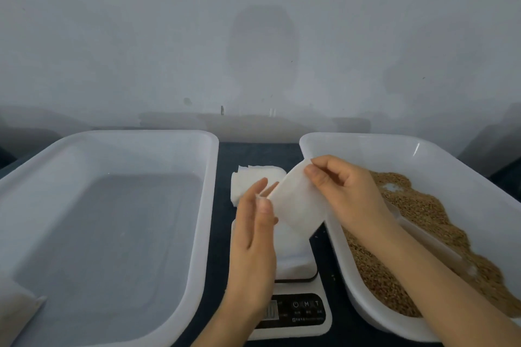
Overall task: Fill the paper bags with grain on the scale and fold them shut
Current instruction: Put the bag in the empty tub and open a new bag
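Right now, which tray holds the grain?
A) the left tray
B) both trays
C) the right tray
C: the brown grain lies heaped in the right tray, while the left tray shows no grain at all.

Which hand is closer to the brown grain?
Right. The right hand is just left of the grain, its forearm crossing above it; the left hand is farther left, over the scale. Both pinch the paper bag.

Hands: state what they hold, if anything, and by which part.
A white paper bag, by its upper edge: left hand pinches one end, right hand the other.
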A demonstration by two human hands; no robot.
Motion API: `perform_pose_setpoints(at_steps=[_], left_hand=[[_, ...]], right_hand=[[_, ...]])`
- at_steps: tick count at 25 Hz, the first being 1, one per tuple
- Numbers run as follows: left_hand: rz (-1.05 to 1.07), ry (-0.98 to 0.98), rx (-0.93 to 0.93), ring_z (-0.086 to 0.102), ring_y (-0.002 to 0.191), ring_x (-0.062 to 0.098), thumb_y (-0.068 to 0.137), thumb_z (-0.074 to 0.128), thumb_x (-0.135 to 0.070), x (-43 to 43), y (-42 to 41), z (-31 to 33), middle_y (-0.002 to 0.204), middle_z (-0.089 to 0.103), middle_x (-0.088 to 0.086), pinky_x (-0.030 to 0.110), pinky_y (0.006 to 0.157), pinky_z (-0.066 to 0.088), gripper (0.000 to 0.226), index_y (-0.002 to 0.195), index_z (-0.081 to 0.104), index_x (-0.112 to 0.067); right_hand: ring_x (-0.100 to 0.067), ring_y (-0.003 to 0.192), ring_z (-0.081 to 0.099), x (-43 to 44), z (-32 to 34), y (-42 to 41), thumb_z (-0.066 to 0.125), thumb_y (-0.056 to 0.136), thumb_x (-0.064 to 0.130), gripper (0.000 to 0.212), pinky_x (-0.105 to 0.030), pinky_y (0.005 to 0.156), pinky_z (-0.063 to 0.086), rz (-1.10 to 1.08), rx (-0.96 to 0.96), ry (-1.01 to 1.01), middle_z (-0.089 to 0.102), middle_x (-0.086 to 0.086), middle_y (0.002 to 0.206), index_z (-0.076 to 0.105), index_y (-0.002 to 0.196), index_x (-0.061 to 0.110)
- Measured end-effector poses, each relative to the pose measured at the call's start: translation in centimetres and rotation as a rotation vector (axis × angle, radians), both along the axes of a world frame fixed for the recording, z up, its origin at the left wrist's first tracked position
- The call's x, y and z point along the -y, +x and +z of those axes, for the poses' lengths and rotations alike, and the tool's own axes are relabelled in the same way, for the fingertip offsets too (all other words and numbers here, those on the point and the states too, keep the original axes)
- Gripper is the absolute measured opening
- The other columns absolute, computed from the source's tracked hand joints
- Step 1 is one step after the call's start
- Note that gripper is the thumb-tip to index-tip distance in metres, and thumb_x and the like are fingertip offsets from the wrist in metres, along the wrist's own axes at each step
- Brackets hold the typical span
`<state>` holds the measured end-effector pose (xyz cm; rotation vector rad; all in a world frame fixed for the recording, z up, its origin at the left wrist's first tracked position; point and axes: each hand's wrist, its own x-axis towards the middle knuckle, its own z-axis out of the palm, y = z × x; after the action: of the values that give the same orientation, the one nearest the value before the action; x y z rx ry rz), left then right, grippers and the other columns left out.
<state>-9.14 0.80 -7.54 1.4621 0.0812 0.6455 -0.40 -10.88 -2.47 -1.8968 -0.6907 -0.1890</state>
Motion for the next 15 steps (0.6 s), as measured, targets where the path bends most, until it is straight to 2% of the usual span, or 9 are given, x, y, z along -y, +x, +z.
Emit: perform_pose_setpoints(at_steps=[2, 3, 5, 7, 9, 11, 15], left_hand=[[0.056, 0.006, -0.007, 0.058, 0.111, 0.002, 0.094, 0.025, -0.06, -0.92, 0.2, -0.55, 0.116, 0.063, -0.021, 0.026, 0.089, 0.048, 0.047, 0.124, 0.053, -0.038], [0.077, -0.001, -0.013, 0.058, 0.11, 0.001, 0.095, 0.024, -0.061, -1.2, 0.26, -0.59, 0.114, 0.064, -0.021, 0.025, 0.09, 0.048, 0.049, 0.121, 0.057, -0.037], [0.062, -0.027, -0.042, 0.061, 0.103, -0.001, 0.091, 0.032, -0.056, -1.3, 0.41, -0.46, 0.105, 0.067, -0.021, 0.019, 0.084, 0.05, 0.043, 0.112, 0.063, -0.035], [0.026, 0.004, -0.067, 0.063, 0.094, 0.0, 0.09, 0.047, -0.042, -1.13, 0.61, -0.51, 0.096, 0.07, -0.018, 0.014, 0.077, 0.05, 0.026, 0.102, 0.068, -0.032], [0.01, 0.06, -0.096, 0.066, 0.089, 0.005, 0.09, 0.059, -0.027, -1.02, 0.73, -0.67, 0.09, 0.072, -0.013, 0.019, 0.076, 0.053, 0.015, 0.098, 0.072, -0.025], [-0.01, 0.081, -0.107, 0.068, 0.088, 0.009, 0.089, 0.063, -0.022, -1.07, 0.76, -0.94, 0.088, 0.073, -0.01, 0.024, 0.077, 0.055, 0.013, 0.096, 0.073, -0.021], [-0.064, 0.053, -0.097, 0.068, 0.081, 0.007, 0.086, 0.067, -0.021, -1.15, 0.53, -1.07, 0.084, 0.073, -0.008, 0.015, 0.071, 0.052, 0.01, 0.092, 0.075, -0.019]], right_hand=[[0.001, 0.067, 0.055, -0.34, -0.34, -0.16, 0.05, 0.092, 0.032, 0.015, -0.01, 0.063, 0.04, 0.0, 0.131, -0.127, 0.06, 0.018, 0.07, 0.059, 0.081, 0.036], [-0.001, 0.07, 0.055, -0.49, -0.53, -0.21, 0.049, 0.093, 0.032, 0.014, -0.015, 0.07, 0.042, -0.001, 0.197, -0.179, 0.059, 0.016, 0.069, 0.06, 0.083, 0.034], [-0.006, 0.08, 0.054, -0.58, -0.86, -0.16, 0.051, 0.093, 0.025, 0.014, -0.037, 0.083, 0.044, -0.025, 0.302, -0.251, 0.057, 0.018, 0.075, 0.064, 0.087, 0.025], [-0.011, 0.084, 0.052, -0.51, -0.92, -0.11, 0.053, 0.093, 0.021, 0.013, -0.048, 0.084, 0.042, -0.044, 0.342, -0.29, 0.055, 0.02, 0.08, 0.065, 0.087, 0.022], [-0.011, 0.087, 0.049, -0.43, -0.87, -0.1, 0.054, 0.092, 0.02, 0.013, -0.047, 0.085, 0.04, -0.054, 0.351, -0.314, 0.055, 0.017, 0.083, 0.065, 0.086, 0.023], [-0.01, 0.093, 0.045, -0.38, -0.96, -0.12, 0.055, 0.092, 0.02, 0.012, -0.041, 0.088, 0.037, -0.079, 0.354, -0.333, 0.056, 0.014, 0.09, 0.067, 0.088, 0.023], [-0.006, 0.108, 0.035, -0.48, -1.06, -0.17, 0.061, 0.087, 0.029, 0.013, -0.027, 0.091, 0.032, -0.137, 0.37, -0.308, 0.047, 0.017, 0.112, 0.067, 0.099, 0.028]])
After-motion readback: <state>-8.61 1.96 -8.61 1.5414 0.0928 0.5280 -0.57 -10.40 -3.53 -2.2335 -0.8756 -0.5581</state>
